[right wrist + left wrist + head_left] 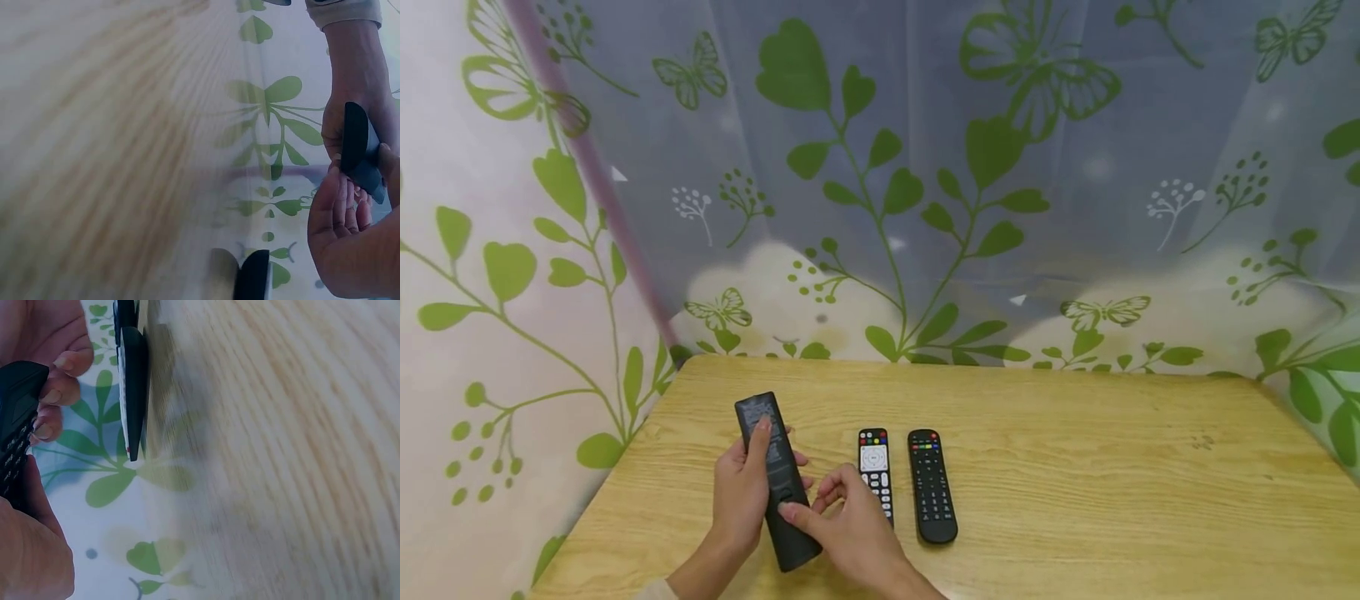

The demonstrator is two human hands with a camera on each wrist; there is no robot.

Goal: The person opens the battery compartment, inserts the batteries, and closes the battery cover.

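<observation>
A black remote control (793, 540) is tilted above the table, its back with a printed label and battery cover turned up in the head view. My left hand (741, 492) grips it along its middle, thumb lying over the label. At its lower end my right hand (861, 533) pinches it, thumb on the battery cover and other fingers curled at the edge. The left wrist view shows the buttons on the underside of this remote control (19, 419). From the right wrist view, the end of the remote control (355, 140) shows between both hands.
Two more remotes lie button side up on the wooden table (1112, 492): one with white buttons (874, 458), partly behind my right hand, and a black one with coloured keys (932, 483) to its right. A leaf-patterned cloth (925, 208) hangs behind and at the left.
</observation>
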